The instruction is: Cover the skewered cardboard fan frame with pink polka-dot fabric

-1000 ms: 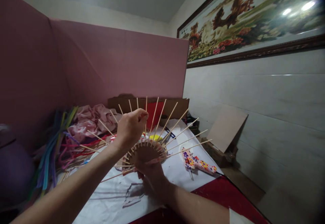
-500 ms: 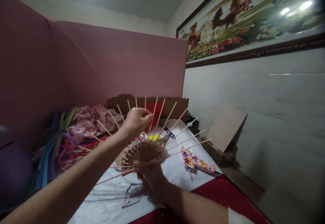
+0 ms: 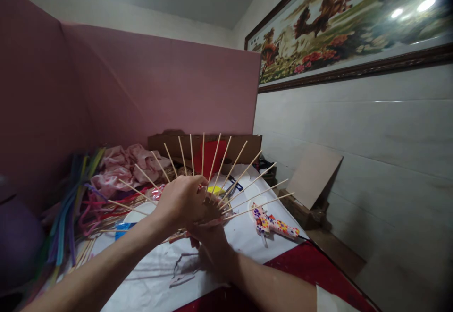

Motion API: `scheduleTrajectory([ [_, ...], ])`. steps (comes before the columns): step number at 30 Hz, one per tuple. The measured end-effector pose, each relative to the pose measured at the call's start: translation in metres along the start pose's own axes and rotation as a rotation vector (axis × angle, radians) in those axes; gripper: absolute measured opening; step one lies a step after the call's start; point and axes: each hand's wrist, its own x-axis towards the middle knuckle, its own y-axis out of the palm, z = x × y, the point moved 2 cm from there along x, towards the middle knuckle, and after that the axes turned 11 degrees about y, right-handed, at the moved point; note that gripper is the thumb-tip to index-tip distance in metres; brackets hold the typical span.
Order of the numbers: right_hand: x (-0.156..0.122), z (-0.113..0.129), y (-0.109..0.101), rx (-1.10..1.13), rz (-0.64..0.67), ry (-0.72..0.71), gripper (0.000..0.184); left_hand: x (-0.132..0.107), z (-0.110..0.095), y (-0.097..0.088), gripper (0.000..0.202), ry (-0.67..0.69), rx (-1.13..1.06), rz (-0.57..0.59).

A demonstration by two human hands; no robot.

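Lowered since the earlier frame, the left hand (image 3: pixel 184 199) covers part of the stick fan (image 3: pixel 213 212), grip unseen, while the right hand (image 3: pixel 209 237) clasps its base above the table (image 3: pixel 247 239); presumably light, snappable ribs, best held there.

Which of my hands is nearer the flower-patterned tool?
Right. Your right hand is left of the flower-patterned tool; your left hand is farther left and higher in view.

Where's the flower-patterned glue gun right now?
In the head view, the flower-patterned glue gun lies on the white sheet, right of the right hand and just beyond the red surface.
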Motion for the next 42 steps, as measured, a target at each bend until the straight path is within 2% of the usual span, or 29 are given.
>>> scheduleTrajectory([
  [4, 0.0, 0.001, 0.001, 0.035, 0.002, 0.007, 0.035, -0.003, -0.004, -0.002, 0.025, 0.0, 0.067, 0.026],
  [10, 0.005, -0.009, -0.001, 0.05, 0.02, -0.061, 0.025, -0.001, -0.004, -0.004, 0.02, 0.027, 0.114, 0.062],
  [15, 0.006, -0.009, -0.001, 0.043, 0.037, -0.083, 0.024, 0.001, -0.001, 0.0, 0.022, 0.078, 0.186, 0.088],
  [19, 0.006, -0.007, -0.001, 0.054, 0.07, -0.107, 0.024, -0.001, -0.002, 0.002, 0.024, 0.048, 0.179, 0.091],
  [21, 0.006, -0.006, -0.001, 0.049, 0.067, -0.104, 0.025, -0.001, -0.003, 0.001, 0.023, 0.037, 0.159, 0.052],
  [25, 0.003, -0.006, -0.002, -0.024, 0.006, -0.011, 0.036, 0.0, -0.003, -0.002, 0.016, 0.043, 0.084, -0.078],
  [31, -0.003, -0.005, -0.003, -0.052, -0.024, 0.022, 0.033, -0.004, -0.004, -0.021, 0.005, 0.01, -0.382, -0.321],
  [34, -0.006, 0.002, -0.002, -0.128, -0.007, -0.03, 0.033, -0.013, -0.012, -0.038, 0.003, 0.006, -0.584, -0.425],
  [37, -0.007, 0.009, -0.001, -0.154, -0.006, -0.053, 0.033, -0.028, -0.027, -0.057, 0.002, 0.035, -0.688, -0.54],
  [40, -0.006, 0.01, 0.0, -0.149, -0.02, -0.058, 0.032, -0.046, -0.042, -0.069, 0.003, 0.035, -0.79, -0.586],
  [42, -0.005, 0.008, -0.001, -0.164, -0.019, -0.066, 0.033, -0.058, -0.049, -0.071, 0.005, 0.051, -0.847, -0.569],
])
